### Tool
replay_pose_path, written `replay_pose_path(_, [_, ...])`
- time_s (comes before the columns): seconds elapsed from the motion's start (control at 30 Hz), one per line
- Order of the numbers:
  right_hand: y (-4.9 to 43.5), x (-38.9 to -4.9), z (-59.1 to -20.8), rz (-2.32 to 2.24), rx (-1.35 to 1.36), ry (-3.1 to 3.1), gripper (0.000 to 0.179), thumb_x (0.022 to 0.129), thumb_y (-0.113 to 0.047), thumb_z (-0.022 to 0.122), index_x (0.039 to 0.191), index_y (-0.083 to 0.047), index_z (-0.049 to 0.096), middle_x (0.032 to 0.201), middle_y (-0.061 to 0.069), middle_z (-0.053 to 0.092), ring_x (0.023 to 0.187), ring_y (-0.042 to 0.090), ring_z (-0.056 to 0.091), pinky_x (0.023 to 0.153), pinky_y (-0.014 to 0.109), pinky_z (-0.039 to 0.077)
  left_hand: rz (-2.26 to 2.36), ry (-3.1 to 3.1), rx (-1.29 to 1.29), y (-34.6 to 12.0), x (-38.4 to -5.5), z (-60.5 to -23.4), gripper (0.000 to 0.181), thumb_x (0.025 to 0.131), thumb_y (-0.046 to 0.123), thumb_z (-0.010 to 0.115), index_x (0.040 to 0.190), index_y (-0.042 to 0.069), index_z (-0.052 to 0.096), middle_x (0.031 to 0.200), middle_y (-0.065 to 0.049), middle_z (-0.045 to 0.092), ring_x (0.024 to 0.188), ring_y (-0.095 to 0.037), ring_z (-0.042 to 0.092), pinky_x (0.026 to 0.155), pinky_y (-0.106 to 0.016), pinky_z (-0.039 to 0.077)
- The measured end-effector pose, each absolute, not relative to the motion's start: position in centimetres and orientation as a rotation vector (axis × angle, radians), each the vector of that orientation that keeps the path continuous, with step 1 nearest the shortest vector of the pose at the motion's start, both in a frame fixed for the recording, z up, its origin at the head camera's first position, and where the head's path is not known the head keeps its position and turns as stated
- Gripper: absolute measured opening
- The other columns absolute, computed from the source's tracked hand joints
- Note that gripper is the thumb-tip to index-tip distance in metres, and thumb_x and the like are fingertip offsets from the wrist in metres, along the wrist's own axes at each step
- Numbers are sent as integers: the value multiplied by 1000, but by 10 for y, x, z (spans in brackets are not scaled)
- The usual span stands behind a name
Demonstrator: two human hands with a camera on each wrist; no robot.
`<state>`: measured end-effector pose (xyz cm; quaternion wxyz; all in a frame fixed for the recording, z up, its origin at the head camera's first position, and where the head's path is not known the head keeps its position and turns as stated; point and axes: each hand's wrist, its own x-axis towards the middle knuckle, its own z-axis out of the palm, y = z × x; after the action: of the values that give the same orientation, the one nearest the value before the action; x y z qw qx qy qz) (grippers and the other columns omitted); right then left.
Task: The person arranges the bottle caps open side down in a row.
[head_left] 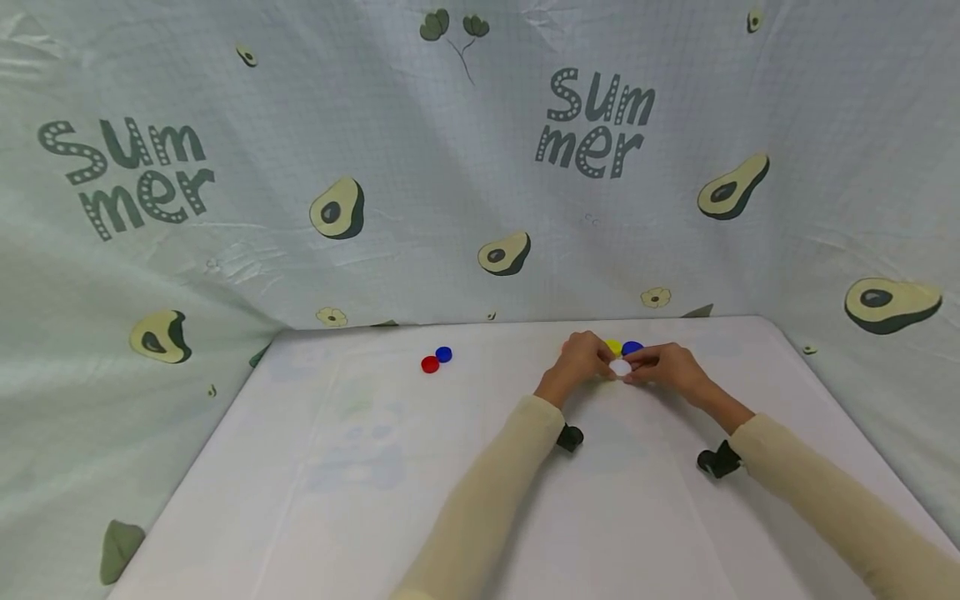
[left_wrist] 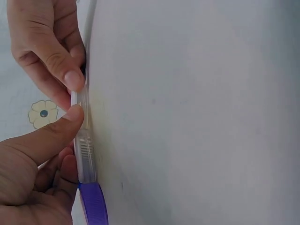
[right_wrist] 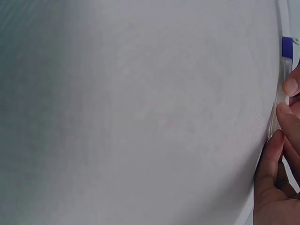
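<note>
Side by side near the table's back edge, my left hand (head_left: 581, 360) and right hand (head_left: 671, 367) pinch a small white disc (head_left: 620, 367) between fingertips and thumbs. A yellow disc (head_left: 613, 346) and a blue disc (head_left: 632, 347) lie just behind it, partly covered by the hands. In the left wrist view a clear ridged rim (left_wrist: 86, 157) shows edge-on by the fingers of my left hand (left_wrist: 35, 164), with a violet-blue ridged piece (left_wrist: 95, 204) below it. My right hand (left_wrist: 49, 42) appears above. What lies behind the palms is hidden.
A red disc (head_left: 430, 364) and another blue disc (head_left: 444, 354) lie together farther left on the white table (head_left: 337, 517). A hanging cloth (head_left: 420, 167) printed with avocados rises behind the table. Small black devices (head_left: 720, 460) sit under both wrists.
</note>
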<state>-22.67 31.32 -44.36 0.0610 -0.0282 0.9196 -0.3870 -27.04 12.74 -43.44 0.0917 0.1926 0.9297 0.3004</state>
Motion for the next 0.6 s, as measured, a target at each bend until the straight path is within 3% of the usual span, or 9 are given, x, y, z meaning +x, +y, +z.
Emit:
replay_pose_path(0.23, [308, -227, -446, -1174, -83, 2831, 46, 88, -21, 82, 124, 3, 70, 101, 10, 77, 91, 18, 68, 70, 21, 53, 919, 2756, 435, 127, -268, -430, 28, 80, 19, 88, 107, 15, 82, 101, 6, 74, 93, -8, 56, 88, -20, 51])
replay_pose_path(0.43, [300, -225, -447, -1048, -183, 2937, 40, 89, -16, 80, 121, 7, 70, 98, 14, 76, 87, 20, 69, 68, 24, 54, 925, 2773, 520, 122, -266, -430, 25, 81, 20, 88, 105, 14, 82, 102, 5, 76, 99, -11, 57, 94, -23, 48])
replay_pose_path(0.6, [300, -222, -439, -960, -271, 2919, 38, 90, -11, 78, 120, 9, 69, 100, 16, 73, 91, 28, 69, 70, 30, 58, 932, 2745, 667, 116, -266, -429, 26, 82, 17, 87, 107, 10, 81, 98, 3, 75, 92, -9, 58, 85, -19, 48])
